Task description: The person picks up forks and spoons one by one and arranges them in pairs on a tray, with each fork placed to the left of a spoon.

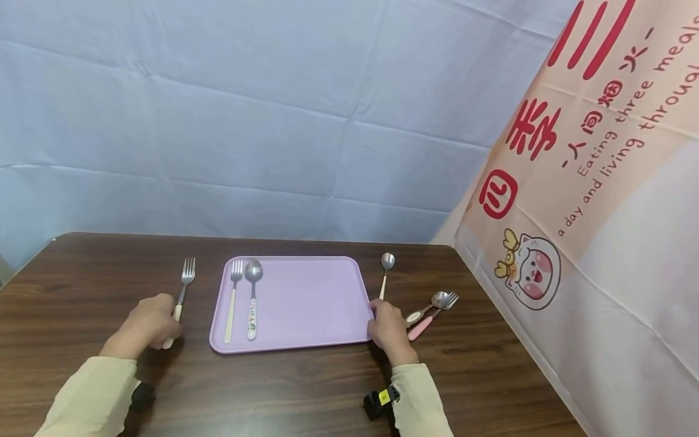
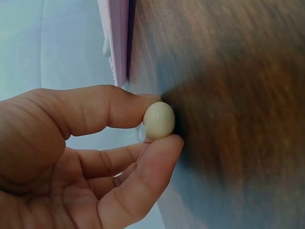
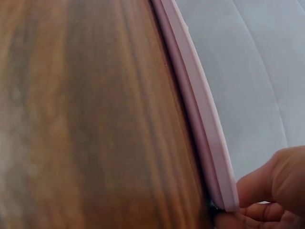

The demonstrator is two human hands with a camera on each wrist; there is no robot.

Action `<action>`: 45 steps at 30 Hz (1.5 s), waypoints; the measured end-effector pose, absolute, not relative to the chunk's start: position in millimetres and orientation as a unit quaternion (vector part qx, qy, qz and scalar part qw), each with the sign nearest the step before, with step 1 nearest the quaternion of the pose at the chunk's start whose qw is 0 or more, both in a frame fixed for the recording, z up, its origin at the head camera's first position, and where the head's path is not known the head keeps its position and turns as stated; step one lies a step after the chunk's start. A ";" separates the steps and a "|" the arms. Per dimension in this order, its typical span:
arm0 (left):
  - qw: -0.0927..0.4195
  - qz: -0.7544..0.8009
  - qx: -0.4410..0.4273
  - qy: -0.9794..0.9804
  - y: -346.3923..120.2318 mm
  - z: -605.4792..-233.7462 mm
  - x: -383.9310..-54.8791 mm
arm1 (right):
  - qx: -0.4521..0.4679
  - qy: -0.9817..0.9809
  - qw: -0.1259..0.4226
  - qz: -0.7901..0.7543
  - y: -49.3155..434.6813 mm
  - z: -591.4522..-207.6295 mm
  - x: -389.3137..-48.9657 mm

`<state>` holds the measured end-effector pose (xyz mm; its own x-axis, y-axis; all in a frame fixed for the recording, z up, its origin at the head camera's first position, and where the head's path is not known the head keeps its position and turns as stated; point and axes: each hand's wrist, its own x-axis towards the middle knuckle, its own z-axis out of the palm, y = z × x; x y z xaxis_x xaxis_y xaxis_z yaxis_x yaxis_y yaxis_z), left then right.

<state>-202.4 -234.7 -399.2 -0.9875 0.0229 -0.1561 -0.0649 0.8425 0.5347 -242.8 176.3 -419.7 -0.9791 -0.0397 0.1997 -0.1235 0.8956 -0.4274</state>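
My left hand (image 1: 150, 321) pinches the cream handle of a fork (image 1: 188, 274), left of the lilac tray (image 1: 311, 297). In the left wrist view, the rounded handle end (image 2: 159, 119) sits between thumb and fingertip, close to the table. At the tray's right edge, my right hand (image 1: 389, 328) grips the rim near the front corner. The right wrist view has the thumb (image 3: 257, 183) against the tray edge (image 3: 202, 105), with fingers partly hidden below it. Side by side on the tray's left part lie a cream-handled fork (image 1: 236, 273) and a spoon with a patterned white handle (image 1: 253, 315).
Behind the right hand lies a slim spoon (image 1: 388, 261) with a light handle. Farther right, a brown-handled spoon (image 1: 439, 299) and a pink-handled fork (image 1: 420, 328) lie together. The wooden table (image 1: 262, 394) meets a pale cloth (image 1: 273, 121) at the back and a printed cloth (image 1: 595, 243) at right.
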 end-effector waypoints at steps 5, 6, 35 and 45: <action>0.082 0.285 -0.011 0.955 -234.9 -398.3 -201.1 | 0.032 -0.971 0.064 0.228 176.3 -417.0 -241.5; 0.084 0.286 -0.011 0.955 -234.9 -398.1 -201.0 | 0.031 -0.971 0.059 0.229 176.1 -416.4 -241.2; 0.084 0.293 -0.035 0.952 -236.1 -377.1 -201.7 | 0.005 -0.973 0.029 0.231 174.5 -413.6 -242.6; 0.092 0.298 -0.039 0.949 -236.3 -379.2 -201.1 | 0.012 -0.972 0.028 0.234 174.7 -413.1 -242.6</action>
